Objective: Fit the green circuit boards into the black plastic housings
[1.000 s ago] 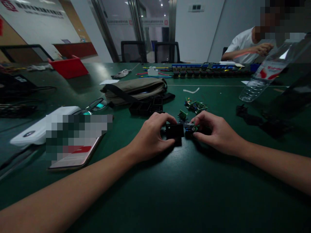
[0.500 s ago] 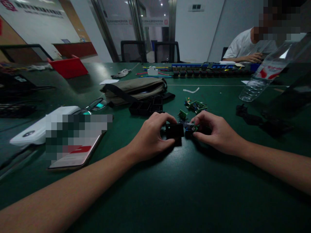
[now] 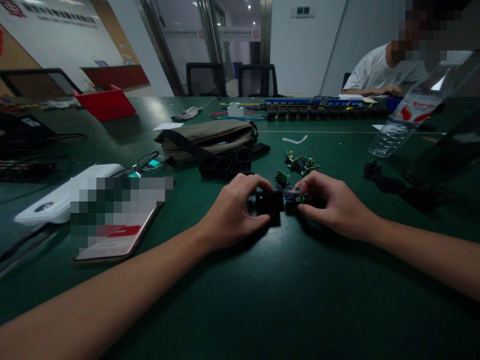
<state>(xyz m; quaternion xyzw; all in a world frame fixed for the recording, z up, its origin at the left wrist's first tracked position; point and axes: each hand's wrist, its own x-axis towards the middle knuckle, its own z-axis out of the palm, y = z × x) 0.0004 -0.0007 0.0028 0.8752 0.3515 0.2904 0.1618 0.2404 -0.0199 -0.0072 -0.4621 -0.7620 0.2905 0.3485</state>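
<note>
At the table (image 3: 281, 295), left hand (image 3: 237, 210) pinches black box (image 3: 270, 202), right hand (image 3: 332, 204) apparently green circuitry (image 3: 294, 197).

Khaki bag (image 3: 215, 133) and clear bottle (image 3: 414, 107) on the green table (image 3: 285, 300)

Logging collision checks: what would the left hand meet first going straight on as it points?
Likely the circuit board in the right hand, just past the black box that the left hand holds; depth is unclear.

Looks like smooth plastic on the black case (image 3: 270, 201), glossy clear plastic on the bottle (image 3: 390, 137), matt cloth on the bag (image 3: 210, 136), sheen on the tabletop (image 3: 285, 290)
</note>
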